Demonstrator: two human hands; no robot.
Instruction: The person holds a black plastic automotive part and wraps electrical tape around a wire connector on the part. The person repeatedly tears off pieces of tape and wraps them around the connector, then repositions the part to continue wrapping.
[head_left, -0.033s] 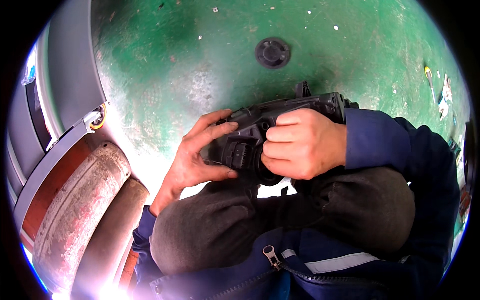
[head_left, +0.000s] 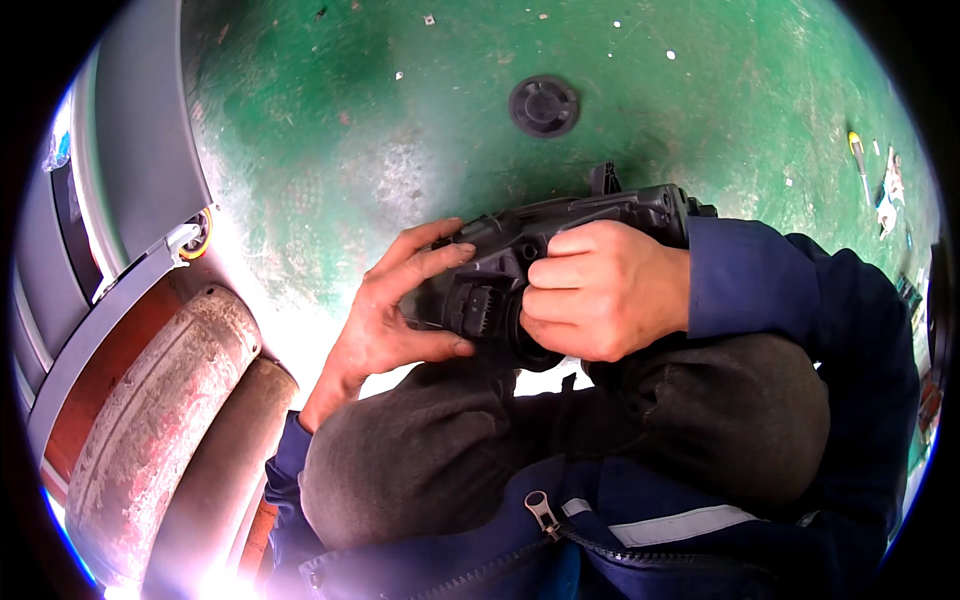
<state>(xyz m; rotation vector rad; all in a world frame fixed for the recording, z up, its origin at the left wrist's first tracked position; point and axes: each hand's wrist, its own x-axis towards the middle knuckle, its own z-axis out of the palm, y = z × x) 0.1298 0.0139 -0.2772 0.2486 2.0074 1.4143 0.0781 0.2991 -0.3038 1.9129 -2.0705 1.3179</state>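
A black plastic headlight housing (head_left: pixel 630 207) rests on my lap, its back side turned up. My left hand (head_left: pixel 385 300) grips its left end, fingers over the far edge and thumb on the near side, around a block-shaped connector socket (head_left: pixel 481 311). Over the round opening (head_left: pixel 532 350) in the housing, my right hand (head_left: pixel 605 290) is closed with its fingers curled inward. Whatever those fingertips pinch is hidden behind the knuckles. On the green floor beyond lies a round black cap (head_left: pixel 544 105).
A screwdriver (head_left: pixel 859 165) with a yellow and dark handle lies on the floor at far right, near a crumpled whitish scrap (head_left: pixel 888 195). To my left stand a grey panelled unit (head_left: pixel 150 120) with a caster wheel (head_left: pixel 200 232) and worn, curved metal pieces (head_left: pixel 165 400).
My right hand has shifted very slightly left and down at the round opening. My left hand and the housing look the same.
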